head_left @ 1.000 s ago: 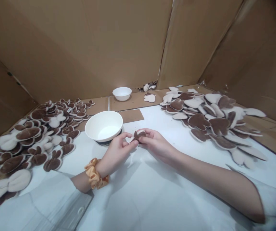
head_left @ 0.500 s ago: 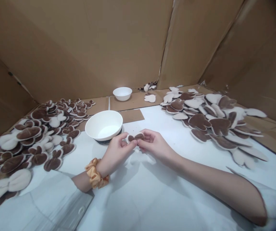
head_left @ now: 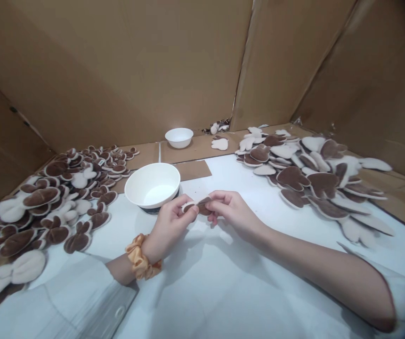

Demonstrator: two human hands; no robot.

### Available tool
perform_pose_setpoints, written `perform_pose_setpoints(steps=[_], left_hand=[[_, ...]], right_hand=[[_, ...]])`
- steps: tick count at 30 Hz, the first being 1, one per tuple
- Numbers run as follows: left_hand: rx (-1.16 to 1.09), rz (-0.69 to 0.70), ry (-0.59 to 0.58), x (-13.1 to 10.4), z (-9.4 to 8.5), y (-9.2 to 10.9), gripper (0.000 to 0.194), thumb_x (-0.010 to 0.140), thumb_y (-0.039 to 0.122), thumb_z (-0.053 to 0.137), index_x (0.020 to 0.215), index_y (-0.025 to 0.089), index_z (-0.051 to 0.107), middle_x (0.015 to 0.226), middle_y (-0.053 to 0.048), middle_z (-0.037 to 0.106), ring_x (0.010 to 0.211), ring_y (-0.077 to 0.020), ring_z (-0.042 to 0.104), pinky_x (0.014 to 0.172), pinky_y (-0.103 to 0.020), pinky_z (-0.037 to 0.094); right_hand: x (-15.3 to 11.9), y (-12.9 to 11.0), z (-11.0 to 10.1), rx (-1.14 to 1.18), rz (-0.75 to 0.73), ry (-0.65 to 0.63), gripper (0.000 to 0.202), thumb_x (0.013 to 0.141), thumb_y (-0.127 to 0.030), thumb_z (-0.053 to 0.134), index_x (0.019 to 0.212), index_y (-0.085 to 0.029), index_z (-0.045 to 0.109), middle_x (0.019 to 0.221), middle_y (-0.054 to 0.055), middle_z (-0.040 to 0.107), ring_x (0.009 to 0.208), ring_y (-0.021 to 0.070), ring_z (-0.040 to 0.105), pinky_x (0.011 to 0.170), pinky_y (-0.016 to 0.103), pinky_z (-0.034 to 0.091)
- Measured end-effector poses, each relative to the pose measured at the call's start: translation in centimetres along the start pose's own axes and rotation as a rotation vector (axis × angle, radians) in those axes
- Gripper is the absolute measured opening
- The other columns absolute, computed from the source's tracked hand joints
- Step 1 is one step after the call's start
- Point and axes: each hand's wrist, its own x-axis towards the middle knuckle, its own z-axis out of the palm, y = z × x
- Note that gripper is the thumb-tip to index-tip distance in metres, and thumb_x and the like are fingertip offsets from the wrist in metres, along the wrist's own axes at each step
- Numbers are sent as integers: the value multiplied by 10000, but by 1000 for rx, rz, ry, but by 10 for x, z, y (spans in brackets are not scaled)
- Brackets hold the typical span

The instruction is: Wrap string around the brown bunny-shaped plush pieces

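Note:
A small brown and white plush piece [head_left: 202, 206] is pinched between both hands, low over the white table surface. My left hand [head_left: 176, 219], with an orange scrunchie [head_left: 141, 259] at its wrist, grips the piece's left end between thumb and fingers. On the other end, my right hand [head_left: 229, 209] has its thumb and index finger closed. Fingers cover part of the piece. Just behind my left hand stands a large white bowl [head_left: 153, 186], its visible inside bare.
Many bunny-shaped brown and white pieces [head_left: 43, 197] are heaped at the left. Flatter pieces [head_left: 324, 185] form a pile at the right. A smaller white bowl [head_left: 179, 138] stands at the back before cardboard walls [head_left: 135, 70].
The plush piece has tilted and changed shape between the fingers. My left hand's thumb has shifted slightly left, and my right hand's fingers have moved a little on the piece.

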Motion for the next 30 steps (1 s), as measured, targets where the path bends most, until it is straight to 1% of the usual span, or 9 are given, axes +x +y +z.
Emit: perform_pose_setpoints(steps=[4, 7, 9, 13, 17, 21, 24, 27, 30], left_hand=[[1, -12, 20, 0, 0, -1, 195, 806, 281, 454, 663, 152, 433, 574, 39, 382, 526, -87, 326, 482, -193, 263], [23, -8, 75, 1, 1, -2, 199, 811, 286, 449, 664, 153, 431, 590, 39, 380, 523, -84, 330, 481, -190, 266], [32, -6, 78, 1, 1, -2, 201, 812, 288, 447, 665, 152, 434, 602, 35, 398, 527, -86, 347, 481, -191, 271], [2, -10, 15, 1, 3, -2, 206, 808, 303, 447, 668, 153, 430, 599, 34, 410, 516, -89, 363, 474, -193, 273], [-1, -2, 20, -1, 4, -2, 197, 797, 297, 456, 667, 153, 423, 585, 40, 394, 513, -87, 347, 478, -193, 267], [4, -25, 22, -1, 4, -3, 200, 791, 292, 457, 655, 152, 415, 576, 38, 405, 521, -91, 356, 484, -194, 269], [-11, -49, 19, -1, 5, -5, 205, 794, 301, 456, 660, 152, 418, 573, 37, 411, 522, -92, 356, 484, -196, 269], [-16, -61, 15, -1, 4, -6, 214, 801, 310, 453, 661, 151, 424, 573, 36, 413, 518, -92, 351, 485, -198, 271], [-8, -64, 35, 0, 2, -6, 226, 807, 312, 450, 651, 152, 419, 576, 36, 419, 523, -92, 355, 496, -197, 280]], right_hand=[[0, 0, 2, 46, 20, -30, 119, 665, -168, 460, 690, -105, 557, 643, 40, 559, 533, 110, 513, 469, 231, 409], [-2, 2, 5, 161, 17, -71, 99, 692, -216, 501, 721, -125, 528, 681, 31, 534, 596, 117, 507, 471, 230, 418], [-3, 5, 7, 193, 20, -93, 128, 692, -244, 547, 758, -141, 508, 677, 11, 518, 583, 107, 497, 477, 231, 424], [-2, 10, 8, 168, 14, -88, 127, 696, -230, 563, 755, -150, 484, 618, -19, 507, 501, 80, 477, 510, 239, 429], [-1, 9, 7, 146, 19, -24, 40, 679, -160, 512, 681, -145, 475, 558, -15, 518, 488, 86, 489, 496, 229, 422], [-1, 5, 5, 123, 40, 10, 43, 650, -151, 493, 626, -146, 457, 530, -5, 539, 478, 110, 531, 444, 220, 422], [0, 3, 2, 91, 92, 18, 35, 641, -151, 464, 612, -133, 473, 504, 7, 548, 461, 123, 557, 449, 227, 440], [1, 1, 0, 72, 126, -13, 77, 654, -170, 444, 637, -118, 499, 559, 35, 570, 512, 148, 595, 478, 242, 466], [0, 0, -3, 34, 78, -54, 135, 688, -185, 419, 756, -118, 514, 648, 50, 589, 539, 147, 601, 474, 240, 470]])
